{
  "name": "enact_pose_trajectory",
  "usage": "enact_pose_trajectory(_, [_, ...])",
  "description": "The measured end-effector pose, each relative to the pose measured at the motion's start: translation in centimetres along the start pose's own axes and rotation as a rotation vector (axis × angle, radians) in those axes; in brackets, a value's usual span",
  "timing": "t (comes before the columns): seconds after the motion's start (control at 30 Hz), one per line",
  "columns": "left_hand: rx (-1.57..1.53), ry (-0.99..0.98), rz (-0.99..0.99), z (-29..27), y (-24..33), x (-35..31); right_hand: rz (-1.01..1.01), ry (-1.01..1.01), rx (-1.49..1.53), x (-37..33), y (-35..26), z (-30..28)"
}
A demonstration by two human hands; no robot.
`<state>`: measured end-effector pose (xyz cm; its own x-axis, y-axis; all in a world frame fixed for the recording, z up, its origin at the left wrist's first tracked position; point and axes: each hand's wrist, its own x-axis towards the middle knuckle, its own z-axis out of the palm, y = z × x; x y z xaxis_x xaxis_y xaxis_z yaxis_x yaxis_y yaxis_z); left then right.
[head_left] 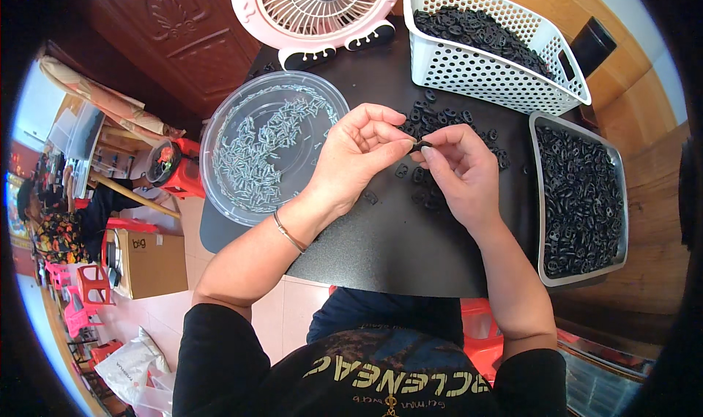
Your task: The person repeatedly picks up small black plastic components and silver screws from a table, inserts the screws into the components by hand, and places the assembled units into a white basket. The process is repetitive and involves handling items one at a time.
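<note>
Over the black table [351, 248], my left hand [351, 153] and my right hand [466, 175] meet, fingertip to fingertip. Between them they pinch a small black plastic piece [419, 146], mostly covered by the fingers. Loose black plastic pieces [441, 115], some with two holes, lie beyond and under my hands. To the left of my left hand sits a round clear plastic tub [293, 164] with many small silvery screws [253, 179] in it. A metal tray [540, 219] heaped with similar black pieces [578, 197] stands to the right of my right hand.
A white perforated basket [483, 80] of black pieces stands at the back right. At the back left is a pink fan [249, 14]. A cardboard box [154, 263] and red stools [94, 284] are on the floor to the left, where another person [62, 226] is visible.
</note>
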<state>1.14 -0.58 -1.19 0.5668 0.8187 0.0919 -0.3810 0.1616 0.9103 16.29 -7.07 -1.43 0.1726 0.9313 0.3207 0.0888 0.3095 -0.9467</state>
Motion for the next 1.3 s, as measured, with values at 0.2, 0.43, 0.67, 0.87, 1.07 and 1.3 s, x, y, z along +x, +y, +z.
enact_pose_trajectory(0.2, [0.009,0.0,0.005,0.02,-0.03,0.12,-0.001,0.01,0.003,-0.02,0.12,-0.05])
enact_pose_trajectory(0.43, [0.066,0.002,0.025,0.04,0.1,-0.03,0.002,0.027,-0.046,-0.02,-0.01,-0.03])
enact_pose_trajectory(0.67, [0.114,-0.013,0.073,0.21,0.37,-0.16,0.003,0.019,-0.027,-0.04,0.05,-0.13])
enact_pose_trajectory(0.87, [0.161,-0.028,0.083,0.13,0.31,-0.17,0.011,0.003,-0.015,-0.09,0.2,-0.14])
enact_pose_trajectory(1.07, [0.205,-0.016,0.062,0.29,0.7,-0.28,0.079,-0.03,0.083,-0.05,0.15,-0.25])
enact_pose_trajectory(1.3, [0.137,-0.008,0.044,0.27,0.29,-0.05,0.058,-0.003,0.098,0.07,-0.19,-0.14])
